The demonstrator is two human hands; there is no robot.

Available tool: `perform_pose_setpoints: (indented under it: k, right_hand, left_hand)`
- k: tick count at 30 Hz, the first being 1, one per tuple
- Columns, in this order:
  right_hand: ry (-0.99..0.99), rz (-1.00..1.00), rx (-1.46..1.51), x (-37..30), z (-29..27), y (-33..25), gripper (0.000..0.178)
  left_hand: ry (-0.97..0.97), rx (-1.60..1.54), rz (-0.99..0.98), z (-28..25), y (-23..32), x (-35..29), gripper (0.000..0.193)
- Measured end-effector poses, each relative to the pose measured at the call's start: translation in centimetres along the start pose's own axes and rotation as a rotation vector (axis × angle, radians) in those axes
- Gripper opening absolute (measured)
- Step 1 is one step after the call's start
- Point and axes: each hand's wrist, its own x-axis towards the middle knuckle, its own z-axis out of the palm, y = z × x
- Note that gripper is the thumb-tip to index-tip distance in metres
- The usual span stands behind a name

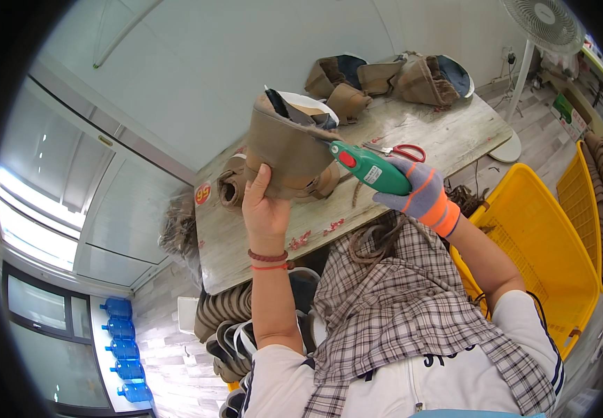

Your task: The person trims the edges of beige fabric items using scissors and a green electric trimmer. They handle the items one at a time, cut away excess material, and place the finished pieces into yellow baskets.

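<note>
My left hand (267, 206) is closed on a brown, leather-like sewn piece (280, 150), thumb on its outer face. The piece is tube-shaped, with a fuzzy edge, dark lining and a white rim; I cannot tell its exact kind. In my gloved right hand (423, 194), the fingers wrap round a green handheld electric trimmer (371, 168) with a red button. Its tip meets the piece's fuzzy edge at the right. Just beyond the trimmer lies a pair of red-handled scissors (407, 152) on the table. A grey and orange glove covers my right hand.
More brown pieces (427, 82) stand along the far side of the worn wooden table (246, 254). One rolled piece (230, 191) lies at its left. Yellow crates (524, 244) stand at the right, brown stacks (225, 306) below the table, and a fan (545, 17) at the far right.
</note>
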Motion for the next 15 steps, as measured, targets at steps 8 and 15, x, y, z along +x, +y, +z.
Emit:
perform_pose_setpoints:
  k: [8, 15]
  right_hand:
    - [0.019, 0.124, 0.178, 0.3, 0.9, -0.2, 0.052]
    - [0.091, 0.209, 0.209, 0.5, 1.2, 0.0, 0.051]
  left_hand:
    - [-0.051, 0.277, 0.049, -0.8, -1.9, -0.1, 0.033]
    - [-0.073, 0.958, 0.210, -2.6, -4.1, 0.1, 0.017]
